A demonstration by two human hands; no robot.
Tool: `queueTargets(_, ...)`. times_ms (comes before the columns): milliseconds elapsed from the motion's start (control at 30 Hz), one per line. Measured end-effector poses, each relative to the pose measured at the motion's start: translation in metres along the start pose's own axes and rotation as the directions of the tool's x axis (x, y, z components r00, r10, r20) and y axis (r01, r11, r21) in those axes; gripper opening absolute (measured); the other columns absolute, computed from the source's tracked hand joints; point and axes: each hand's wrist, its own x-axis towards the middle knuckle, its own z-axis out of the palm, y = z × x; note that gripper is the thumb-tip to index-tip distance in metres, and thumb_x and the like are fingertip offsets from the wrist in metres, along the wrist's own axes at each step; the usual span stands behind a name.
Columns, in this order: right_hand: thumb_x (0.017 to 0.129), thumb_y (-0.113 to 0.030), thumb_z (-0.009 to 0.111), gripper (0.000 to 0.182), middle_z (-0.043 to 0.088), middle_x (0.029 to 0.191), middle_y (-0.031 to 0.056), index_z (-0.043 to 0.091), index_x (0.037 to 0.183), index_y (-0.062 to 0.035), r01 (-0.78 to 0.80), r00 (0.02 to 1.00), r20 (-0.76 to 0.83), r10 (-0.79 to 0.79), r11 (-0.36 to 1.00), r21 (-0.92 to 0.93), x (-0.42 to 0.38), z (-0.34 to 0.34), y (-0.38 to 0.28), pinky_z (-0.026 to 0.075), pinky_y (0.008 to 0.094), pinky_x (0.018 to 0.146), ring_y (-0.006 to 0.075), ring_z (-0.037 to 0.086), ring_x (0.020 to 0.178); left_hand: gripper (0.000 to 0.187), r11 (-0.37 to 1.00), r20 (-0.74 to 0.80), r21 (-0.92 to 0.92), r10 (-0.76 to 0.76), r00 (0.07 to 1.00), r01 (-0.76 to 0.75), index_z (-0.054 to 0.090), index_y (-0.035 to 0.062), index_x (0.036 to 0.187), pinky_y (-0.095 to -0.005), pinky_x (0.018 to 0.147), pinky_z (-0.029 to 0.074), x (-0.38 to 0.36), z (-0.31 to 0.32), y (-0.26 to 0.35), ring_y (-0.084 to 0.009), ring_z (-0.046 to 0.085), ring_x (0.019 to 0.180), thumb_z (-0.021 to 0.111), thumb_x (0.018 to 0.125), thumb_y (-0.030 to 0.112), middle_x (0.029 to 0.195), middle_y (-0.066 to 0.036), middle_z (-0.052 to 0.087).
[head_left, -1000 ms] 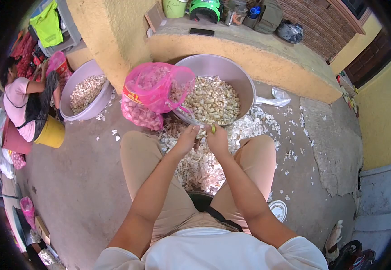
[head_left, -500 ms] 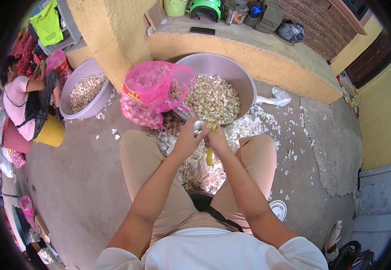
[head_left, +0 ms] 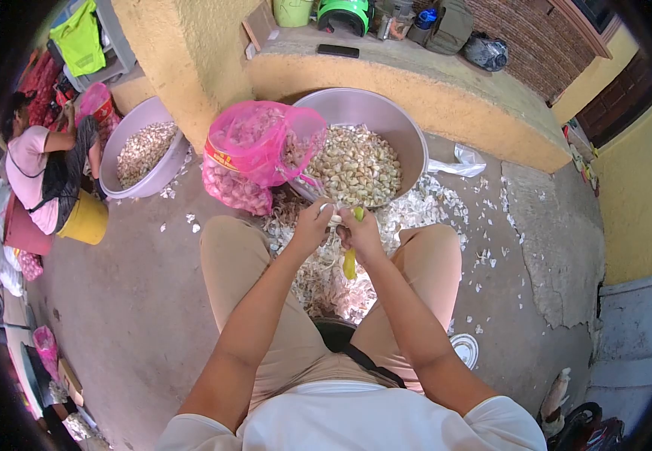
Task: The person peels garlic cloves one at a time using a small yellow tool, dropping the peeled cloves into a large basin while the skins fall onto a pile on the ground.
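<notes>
Between my knees, my left hand (head_left: 312, 228) is closed on a whitish garlic bulb (head_left: 334, 219). My right hand (head_left: 363, 233) touches its right side and is wrapped round a yellow-green handled tool (head_left: 350, 264), whose end sticks out below the fist; its blade cannot be made out. Just beyond both hands stands a wide grey-purple basin (head_left: 415, 143) with many garlic cloves (head_left: 356, 161) in it. A pink mesh bag of garlic (head_left: 237, 184) leans at the basin's left side. Under my hands lies a heap of papery peelings (head_left: 333, 282).
At the left a person (head_left: 39, 161) sits on a yellow bucket (head_left: 86, 219) beside another basin (head_left: 162, 177) of cloves. A low ledge (head_left: 416, 79) behind holds a phone (head_left: 338, 51), a green helmet (head_left: 345, 16) and bags. A white plastic bag (head_left: 461, 161) and a round lid (head_left: 464, 350) lie right.
My left hand has shifted slightly and turned on the bulb, and my right hand has moved a little to the right. The bulb sits slightly lower between them.
</notes>
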Motion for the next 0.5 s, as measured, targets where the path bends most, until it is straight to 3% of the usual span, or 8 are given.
queueTargets(167,0.084,-0.018,0.052,0.015,0.043,0.056,0.0016,0.045,0.086,-0.0049,-0.126,0.992,0.04,0.12,0.958,0.257,0.0,-0.005,0.001,0.03,0.0222,0.034,0.0088,0.039,0.041,0.025,0.88,0.073,-0.38,-0.28,0.957,0.286,0.049,0.0089,0.087,-0.0242,0.031,0.031,-0.004,0.004,0.015,-0.0084,0.034,0.035,0.039,0.087,0.032,0.061,-0.004,0.049)
queueTargets(267,0.085,-0.02,0.051,0.015,0.041,0.056,0.0007,0.045,0.083,-0.0069,-0.246,0.962,0.185,0.201,0.931,0.269,0.005,-0.013,-0.006,0.029,0.0221,0.035,0.0082,0.037,0.04,0.026,0.776,0.242,-0.488,-0.32,0.916,0.4,0.047,0.0101,0.082,-0.0248,0.031,0.031,-0.005,-0.001,0.021,-0.0098,0.032,0.034,0.038,0.088,0.034,0.06,-0.004,0.047)
queueTargets(367,0.082,-0.026,0.054,0.024,0.05,0.061,0.0062,0.048,0.093,-0.0051,-0.276,0.951,0.163,0.264,0.96,0.052,0.019,-0.028,0.0,0.039,0.0273,0.043,0.0142,0.047,0.047,0.026,0.842,0.123,-0.452,-0.267,0.956,0.294,0.047,0.0091,0.083,-0.0258,0.032,0.033,-0.005,0.001,0.019,-0.0097,0.033,0.034,0.038,0.087,0.034,0.059,-0.003,0.045)
queueTargets(400,0.081,-0.027,0.056,0.029,0.053,0.065,0.0088,0.047,0.098,-0.0044,-0.123,0.989,0.05,0.139,0.961,-0.246,0.022,-0.029,0.005,0.041,0.029,0.048,0.0167,0.05,0.052,0.026,0.856,0.094,-0.434,-0.266,0.959,0.28,0.047,0.0089,0.083,-0.0261,0.032,0.033,-0.004,0.001,0.017,-0.0096,0.033,0.034,0.038,0.088,0.034,0.059,-0.003,0.045)
queueTargets(433,0.08,-0.028,0.057,0.035,0.056,0.069,0.0113,0.047,0.102,-0.0036,0.006,1.0,-0.02,-0.019,0.846,-0.533,0.023,-0.029,0.01,0.043,0.0307,0.053,0.0191,0.053,0.057,0.026,0.869,0.065,-0.417,-0.266,0.962,0.268,0.047,0.0088,0.083,-0.0263,0.032,0.033,-0.003,0.001,0.014,-0.0095,0.033,0.035,0.038,0.088,0.034,0.058,-0.003,0.045)
queueTargets(467,0.079,-0.029,0.058,0.041,0.058,0.073,0.0139,0.046,0.107,-0.0029,0.094,0.981,-0.036,-0.191,0.628,-0.773,0.025,-0.03,0.015,0.045,0.0324,0.058,0.0216,0.056,0.062,0.026,0.88,0.036,-0.398,-0.265,0.964,0.257,0.047,0.0087,0.084,-0.0265,0.033,0.034,-0.002,0.001,0.012,-0.0094,0.033,0.035,0.038,0.088,0.033,0.058,-0.003,0.044)
queueTargets(500,0.077,-0.03,0.06,0.044,0.059,0.076,0.015,0.046,0.109,-0.0025,0.123,0.98,-0.002,-0.2,0.609,-0.783,0.024,-0.031,0.015,0.045,0.0329,0.062,0.0228,0.057,0.066,0.027,0.89,0.016,-0.382,-0.262,0.965,0.249,0.047,0.0088,0.083,-0.0268,0.033,0.034,-0.001,0.001,0.012,-0.0094,0.034,0.035,0.038,0.087,0.034,0.058,-0.003,0.044)
